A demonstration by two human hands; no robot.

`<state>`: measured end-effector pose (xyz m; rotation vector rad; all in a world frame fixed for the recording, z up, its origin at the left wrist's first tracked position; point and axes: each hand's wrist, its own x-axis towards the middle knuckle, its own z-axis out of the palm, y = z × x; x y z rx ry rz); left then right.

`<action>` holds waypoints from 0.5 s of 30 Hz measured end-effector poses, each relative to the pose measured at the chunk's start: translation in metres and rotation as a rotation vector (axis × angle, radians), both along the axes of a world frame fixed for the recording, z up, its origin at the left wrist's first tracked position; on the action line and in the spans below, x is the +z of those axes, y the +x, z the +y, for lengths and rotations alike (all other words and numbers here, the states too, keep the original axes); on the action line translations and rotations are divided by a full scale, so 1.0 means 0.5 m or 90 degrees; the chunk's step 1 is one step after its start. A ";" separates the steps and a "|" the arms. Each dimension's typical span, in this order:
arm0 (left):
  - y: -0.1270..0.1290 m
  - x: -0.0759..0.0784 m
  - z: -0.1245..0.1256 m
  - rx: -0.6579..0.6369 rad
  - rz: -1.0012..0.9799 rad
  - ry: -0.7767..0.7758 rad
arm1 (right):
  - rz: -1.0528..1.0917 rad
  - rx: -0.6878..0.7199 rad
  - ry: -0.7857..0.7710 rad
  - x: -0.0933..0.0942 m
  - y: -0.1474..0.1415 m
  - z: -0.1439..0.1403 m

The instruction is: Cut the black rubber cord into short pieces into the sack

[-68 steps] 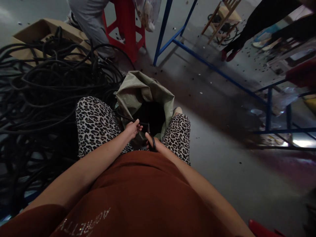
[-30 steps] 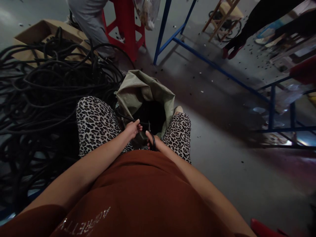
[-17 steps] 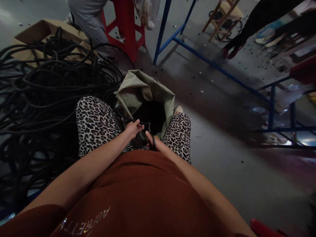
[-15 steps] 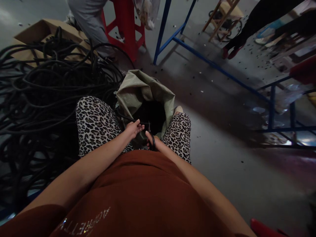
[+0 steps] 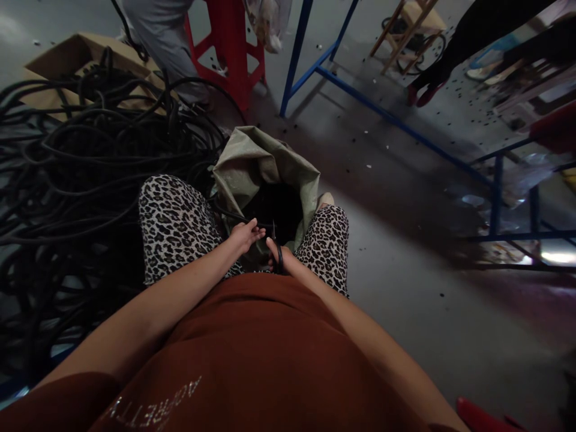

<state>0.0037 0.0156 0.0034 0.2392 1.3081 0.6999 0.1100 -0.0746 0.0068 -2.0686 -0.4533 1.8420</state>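
Tangled black tubing heap (image 5: 94, 156) at left; leopard-print trouser legs (image 5: 175, 228) flank open olive sack (image 5: 236, 162); left hand (image 5: 244, 234) over near rim, outer fingers spread; right hand (image 5: 288, 259) gripping scissors (image 5: 279, 259), blades toward sack mouth; single tube (image 5: 233, 214) pinched under left thumb, tip probably by blades, dim there

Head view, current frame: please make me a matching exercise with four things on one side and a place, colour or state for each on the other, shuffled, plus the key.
Column one
1. scissors
2. sack
3. cardboard box
4. stool

Column two
A. red, near the top edge of the picture
B. between the leopard-print knees, mouth open
C. at upper left, partly covered by black tubing
D. held in the right hand

Right pairs: 1-D, 2-B, 3-C, 4-A
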 end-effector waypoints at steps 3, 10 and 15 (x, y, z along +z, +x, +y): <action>0.001 0.000 0.000 0.006 -0.002 0.000 | -0.004 0.006 -0.003 0.001 -0.001 0.001; 0.002 -0.004 -0.001 0.003 -0.005 -0.006 | -0.019 0.015 -0.004 0.018 -0.003 0.005; 0.002 0.000 -0.003 0.001 -0.023 -0.010 | -0.025 0.008 0.035 0.028 0.000 0.003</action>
